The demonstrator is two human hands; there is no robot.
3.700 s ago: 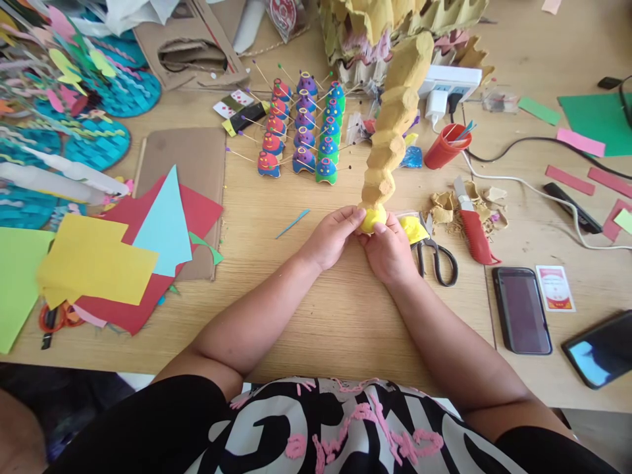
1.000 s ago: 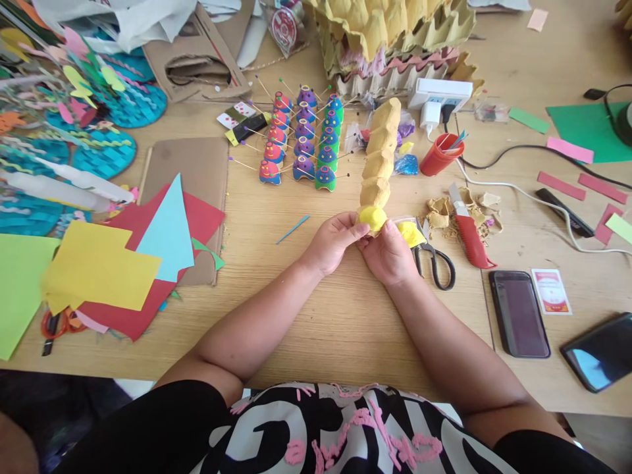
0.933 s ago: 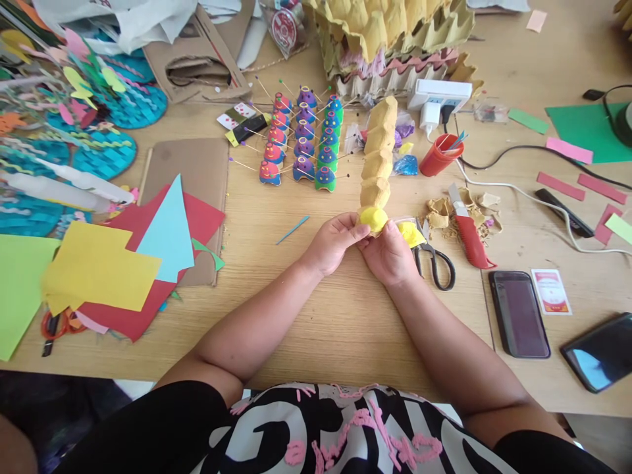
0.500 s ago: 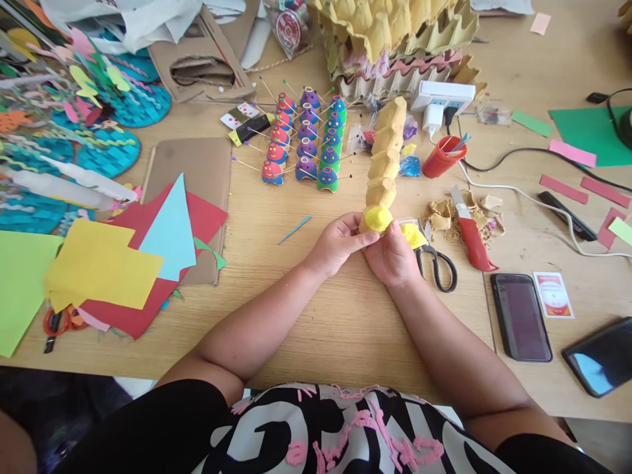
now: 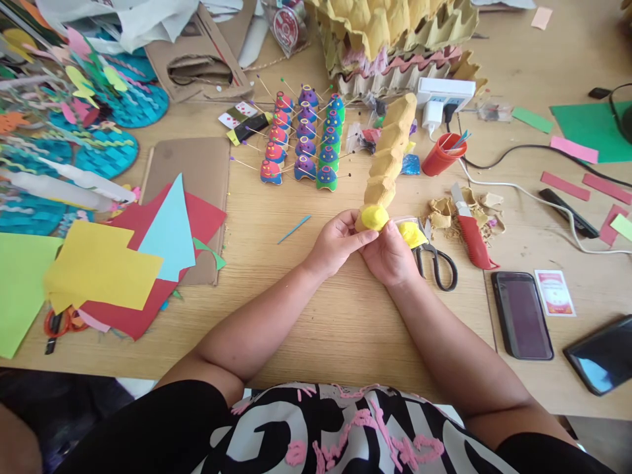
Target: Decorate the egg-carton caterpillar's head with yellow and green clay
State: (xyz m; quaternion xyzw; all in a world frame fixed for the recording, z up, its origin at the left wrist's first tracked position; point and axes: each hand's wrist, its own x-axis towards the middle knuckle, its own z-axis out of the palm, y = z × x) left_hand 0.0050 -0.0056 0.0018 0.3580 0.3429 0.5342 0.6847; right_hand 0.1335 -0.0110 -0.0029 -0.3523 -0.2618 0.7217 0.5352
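A strip of egg carton [image 5: 389,148] points away from me, held at its near end by both hands. Bright yellow clay [image 5: 374,217] covers the nearest cup; the cups beyond it are bare tan cardboard. My left hand [image 5: 337,242] grips that end from the left, thumb along its lower edge. My right hand [image 5: 388,255] closes on it from the right, thumb beside the clay. Just right of my right hand lie a packet of yellow clay [image 5: 411,233] and black-handled scissors [image 5: 438,263]. Beyond my hands stand three rows of painted carton caterpillars [image 5: 305,141] with stick feelers.
At right are a red-handled knife [image 5: 473,237] by carton scraps, a red cup [image 5: 444,155], a power strip [image 5: 447,93] with cables, and a phone [image 5: 522,316]. Coloured paper [image 5: 103,263] lies left on cardboard [image 5: 190,158]. Egg trays [image 5: 395,39] are stacked at the back.
The egg-carton strip's far end has swung slightly right, and its clay-covered end has shifted a little left. Both hands keep their hold.
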